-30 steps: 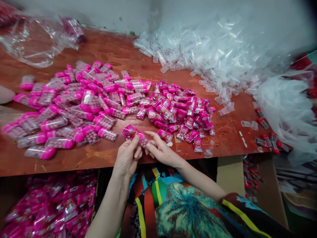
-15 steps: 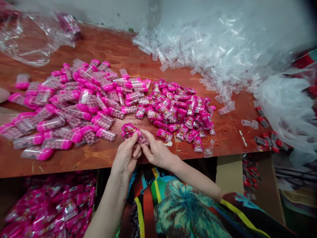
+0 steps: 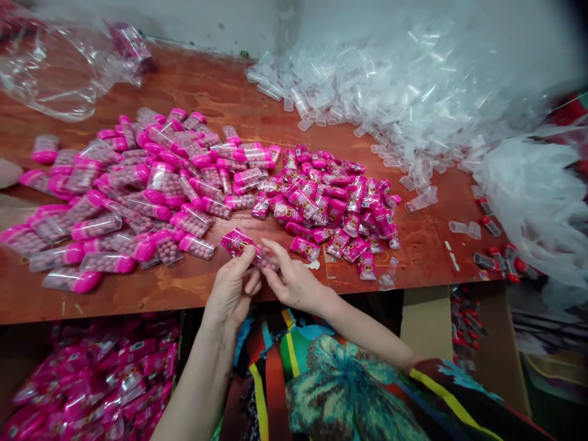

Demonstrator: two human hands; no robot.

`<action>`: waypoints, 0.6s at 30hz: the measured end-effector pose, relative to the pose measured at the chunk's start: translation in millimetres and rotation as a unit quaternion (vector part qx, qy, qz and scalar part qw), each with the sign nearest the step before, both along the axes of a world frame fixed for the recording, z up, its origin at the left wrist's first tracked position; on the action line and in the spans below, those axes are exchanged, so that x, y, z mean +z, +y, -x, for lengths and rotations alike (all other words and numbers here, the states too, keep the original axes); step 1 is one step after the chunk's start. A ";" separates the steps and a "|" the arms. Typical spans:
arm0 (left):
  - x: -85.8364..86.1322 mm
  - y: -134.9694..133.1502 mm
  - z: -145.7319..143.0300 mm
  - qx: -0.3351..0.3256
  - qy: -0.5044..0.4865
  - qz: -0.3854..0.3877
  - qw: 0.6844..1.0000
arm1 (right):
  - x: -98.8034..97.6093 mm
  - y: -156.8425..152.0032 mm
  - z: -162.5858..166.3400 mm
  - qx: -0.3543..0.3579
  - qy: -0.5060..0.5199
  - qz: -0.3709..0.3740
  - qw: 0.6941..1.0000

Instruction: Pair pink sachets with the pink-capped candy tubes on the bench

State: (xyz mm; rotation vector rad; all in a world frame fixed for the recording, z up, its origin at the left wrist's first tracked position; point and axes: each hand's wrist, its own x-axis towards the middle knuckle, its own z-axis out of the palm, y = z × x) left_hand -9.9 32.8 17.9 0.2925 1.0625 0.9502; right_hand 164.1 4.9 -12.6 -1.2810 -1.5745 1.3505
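My left hand (image 3: 235,288) pinches a small pink printed label (image 3: 236,242) at the near edge of the wooden table (image 3: 202,92). My right hand (image 3: 294,282) grips a clear tube of pink candy balls (image 3: 266,260), which touches the label. Both hands meet just above the table's front edge. To the left lies a heap of pink-capped candy tubes (image 3: 138,184). Behind my right hand sits a pile of pink labels (image 3: 331,202).
A big mound of clear empty tubes (image 3: 390,92) fills the back right. Crumpled clear plastic bags (image 3: 59,67) lie at the back left. A box of pink wrapped packs (image 3: 92,380) stands below the table at the left. Red-capped tubes (image 3: 500,254) lie at the right edge.
My hands have drawn slightly closer together and the pink label has shifted a little left and up over the tube's end. The piles have not moved.
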 end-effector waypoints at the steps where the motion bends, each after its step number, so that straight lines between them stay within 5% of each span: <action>1: -1.2 0.9 -0.8 0.004 -0.007 -0.002 1.000 | 1.0 0.7 -1.3 0.005 0.008 0.008 1.000; 10: -9.4 -7.0 0.9 -0.051 -0.037 -0.064 0.996 | -1.4 -1.0 -1.5 0.041 0.259 0.192 0.946; 15: -11.6 -13.6 -0.7 -0.084 0.030 -0.058 0.994 | -7.4 -3.2 -0.4 0.017 0.204 0.149 0.968; 18: -12.8 -16.5 -9.8 -0.035 0.079 -0.054 0.995 | -8.1 -4.1 2.7 0.005 0.119 0.084 0.989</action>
